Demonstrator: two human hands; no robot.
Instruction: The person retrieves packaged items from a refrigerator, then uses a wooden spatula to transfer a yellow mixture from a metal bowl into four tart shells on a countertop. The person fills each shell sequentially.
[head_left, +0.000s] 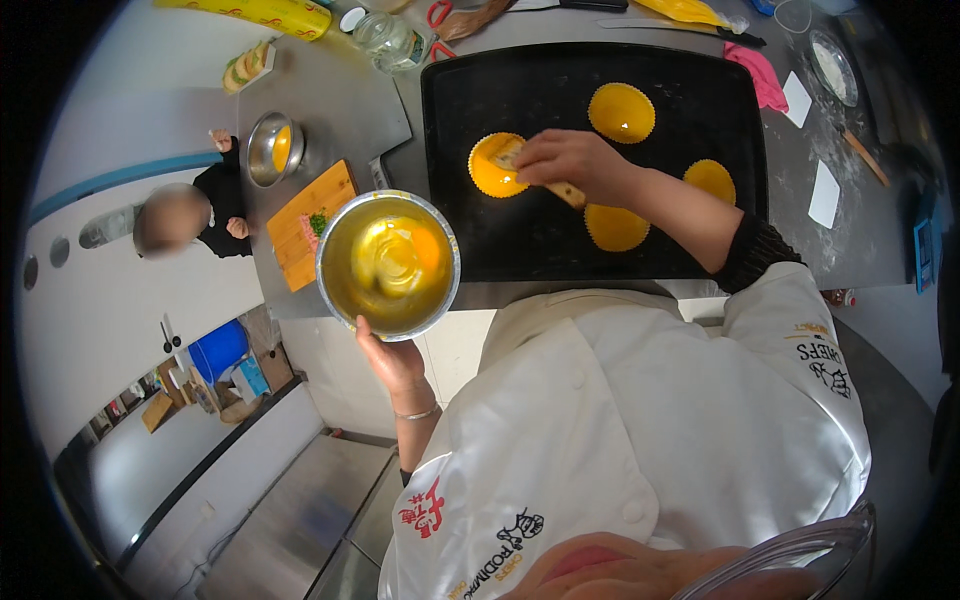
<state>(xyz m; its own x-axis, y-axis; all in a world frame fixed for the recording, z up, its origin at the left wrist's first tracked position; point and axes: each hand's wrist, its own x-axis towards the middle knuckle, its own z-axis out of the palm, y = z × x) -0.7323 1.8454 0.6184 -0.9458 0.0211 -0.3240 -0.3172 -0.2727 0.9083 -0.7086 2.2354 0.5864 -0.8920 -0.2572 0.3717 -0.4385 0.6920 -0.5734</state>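
My left hand (394, 361) supports a metal mixing bowl (388, 265) from its near side, thumb at the rim; a little yellow egg liquid lies inside. With my right hand (559, 159) I hold a wooden-handled pastry brush (564, 193), its bristles in a yellow fluted paper cup (495, 180) at the left of a black baking tray (517, 244). Other yellow fluted cups stand on the same tray: one at the top (622, 112), one below my right forearm (616, 229) and one at the right (709, 182), the last two partly hidden by the arm.
Left of the tray are a wooden cutting board (300, 217) with chopped food and a smaller metal bowl (262, 150). A glass jar (386, 39), red-handled scissors (440, 13) and knives (660, 26) lie beyond. White scrapers (825, 193) and a pink cloth (754, 75) lie right. Another person (225, 199) is at the left.
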